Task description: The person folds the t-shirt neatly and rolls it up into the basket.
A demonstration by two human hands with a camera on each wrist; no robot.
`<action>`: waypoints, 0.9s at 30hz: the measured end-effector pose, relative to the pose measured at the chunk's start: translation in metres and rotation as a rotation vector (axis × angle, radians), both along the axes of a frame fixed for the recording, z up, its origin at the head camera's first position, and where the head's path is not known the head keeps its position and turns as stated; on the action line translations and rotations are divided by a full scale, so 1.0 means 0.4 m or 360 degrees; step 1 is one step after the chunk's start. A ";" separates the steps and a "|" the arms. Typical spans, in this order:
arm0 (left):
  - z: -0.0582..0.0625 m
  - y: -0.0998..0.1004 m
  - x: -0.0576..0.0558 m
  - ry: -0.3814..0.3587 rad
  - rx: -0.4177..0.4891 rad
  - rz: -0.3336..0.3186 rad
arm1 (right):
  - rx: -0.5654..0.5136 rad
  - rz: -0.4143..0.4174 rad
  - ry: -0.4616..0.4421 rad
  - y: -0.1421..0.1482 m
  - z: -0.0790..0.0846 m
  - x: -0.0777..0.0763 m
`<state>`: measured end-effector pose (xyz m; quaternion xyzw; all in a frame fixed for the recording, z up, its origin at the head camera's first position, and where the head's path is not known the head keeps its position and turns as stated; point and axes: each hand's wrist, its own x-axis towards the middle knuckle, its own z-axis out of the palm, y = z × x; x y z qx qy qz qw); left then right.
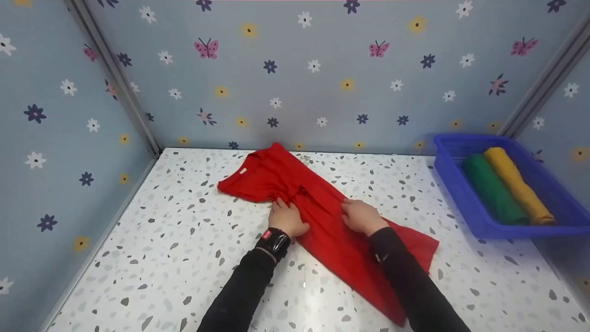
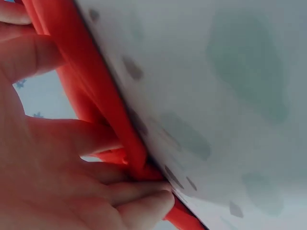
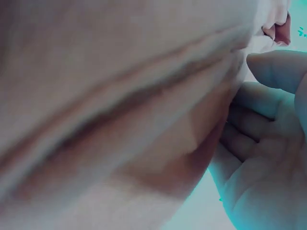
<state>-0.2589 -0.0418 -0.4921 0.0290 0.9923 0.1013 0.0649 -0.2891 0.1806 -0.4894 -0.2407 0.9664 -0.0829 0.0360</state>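
Observation:
A red T-shirt (image 1: 332, 226) lies slantwise on the speckled white tabletop, bunched near its middle, with a small white label at its far left end. At its near-left edge, by the bunched part, my left hand (image 1: 288, 219) touches the cloth. In the left wrist view its fingers (image 2: 96, 136) reach out fairly straight against the red fold. My right hand (image 1: 363, 216) rests on the far-right side of the shirt. The right wrist view, washed out in colour, shows the fingers (image 3: 254, 100) loosely bent at a fold, their tips partly hidden by cloth.
A blue plastic basket (image 1: 454, 196) stands at the right, holding a rolled green cloth (image 1: 493, 186) and a rolled yellow cloth (image 1: 518, 184). Flower-patterned panels (image 1: 295, 74) enclose the speckled tabletop (image 1: 175, 240) at the back and both sides.

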 end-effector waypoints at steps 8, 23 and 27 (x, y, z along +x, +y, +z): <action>-0.008 0.000 -0.068 -0.0055 0.0005 -0.0047 | -0.0088 0.0014 -0.0022 0.008 0.007 0.011; -0.018 -0.020 -0.118 -0.0029 0.0090 -0.0206 | -0.0223 0.0075 -0.0106 0.006 0.025 0.032; -0.017 -0.012 -0.110 -0.0041 0.0119 -0.0168 | -0.0239 0.0117 -0.0106 0.013 0.029 0.034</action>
